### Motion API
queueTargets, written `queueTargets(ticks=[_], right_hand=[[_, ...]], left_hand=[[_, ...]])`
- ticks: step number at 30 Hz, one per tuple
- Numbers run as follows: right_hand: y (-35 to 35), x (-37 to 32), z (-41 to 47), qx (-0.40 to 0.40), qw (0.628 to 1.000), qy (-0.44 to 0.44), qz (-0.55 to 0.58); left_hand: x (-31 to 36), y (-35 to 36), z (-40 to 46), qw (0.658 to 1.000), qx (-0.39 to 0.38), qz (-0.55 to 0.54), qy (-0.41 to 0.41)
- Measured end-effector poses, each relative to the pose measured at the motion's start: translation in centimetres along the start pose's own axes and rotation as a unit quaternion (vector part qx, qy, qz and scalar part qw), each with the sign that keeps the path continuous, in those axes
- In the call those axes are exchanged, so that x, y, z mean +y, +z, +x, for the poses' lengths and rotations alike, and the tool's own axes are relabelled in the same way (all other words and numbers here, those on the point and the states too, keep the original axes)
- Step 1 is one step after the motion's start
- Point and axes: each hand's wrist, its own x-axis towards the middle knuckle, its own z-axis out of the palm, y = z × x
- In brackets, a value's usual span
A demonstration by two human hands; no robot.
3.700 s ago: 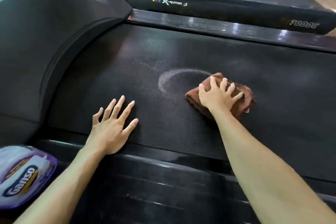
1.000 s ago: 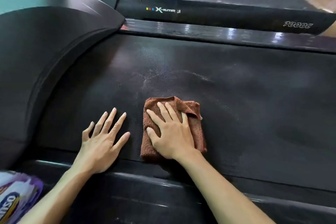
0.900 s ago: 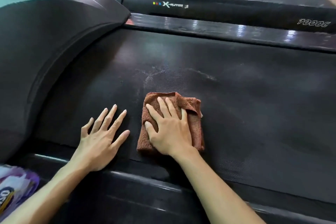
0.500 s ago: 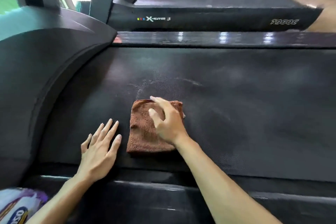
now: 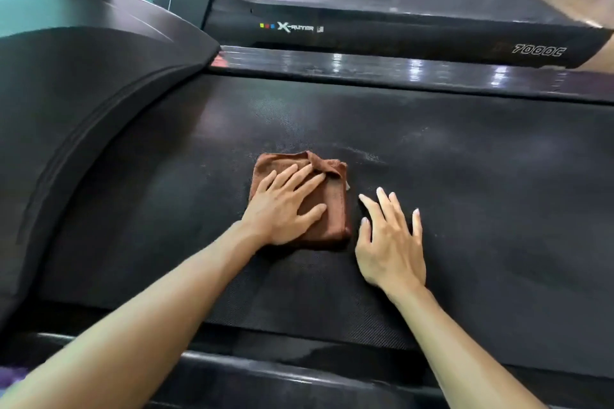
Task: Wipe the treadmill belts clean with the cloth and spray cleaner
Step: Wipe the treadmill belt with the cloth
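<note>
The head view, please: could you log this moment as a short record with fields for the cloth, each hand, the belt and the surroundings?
cloth: brown cloth, folded, lying flat on the belt
left hand: left hand presses on the cloth, fingers straight and spread
right hand: right hand flat on the belt just right of the cloth, holding nothing
belt: treadmill belt, black and textured, with a faint pale streak beyond the cloth
surroundings: two more treadmills beyond, marked X-Runner and 7000C
spray cleaner: not identifiable in view
</note>
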Motion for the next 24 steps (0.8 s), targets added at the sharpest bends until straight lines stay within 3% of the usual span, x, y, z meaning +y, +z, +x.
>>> queueTargets(ticks=[3, 6, 8, 11, 15, 19, 22, 24], right_hand=[[0.3, 0.3, 0.1, 0.004, 1.000, -0.001, 0.001], [0.4, 0.2, 0.0, 0.006, 1.000, 0.000, -0.002], [0.5, 0.1, -0.1, 0.009, 1.000, -0.001, -0.007], [0.4, -0.2, -0.1, 0.004, 1.000, 0.000, -0.014], [0.4, 0.1, 0.1, -0.004, 1.000, 0.001, -0.018], [0.5, 0.1, 0.0, 0.000, 1.000, 0.002, -0.016], [0.3, -0.1, -0.1, -0.001, 1.000, 0.000, -0.018], [0.2, -0.3, -0.2, 0.000, 1.000, -0.001, -0.023]], left_hand=[[-5.0, -0.9, 3.0, 0.995, -0.012, 0.020, -0.094], [-7.6, -1.0, 0.0, 0.982, 0.006, 0.015, -0.188], [-5.6, -0.6, -3.4, 0.980, 0.013, 0.017, -0.196], [0.0, 0.3, -6.0, 0.990, 0.019, 0.015, -0.136], [-0.3, -0.2, 0.1, 0.998, -0.004, 0.007, -0.070], [-7.1, -1.4, 1.0, 0.973, 0.012, 0.011, -0.230], [-5.6, -0.6, -4.4, 0.967, 0.024, 0.018, -0.253], [-1.6, 0.3, -7.1, 0.972, 0.049, 0.033, -0.225]])
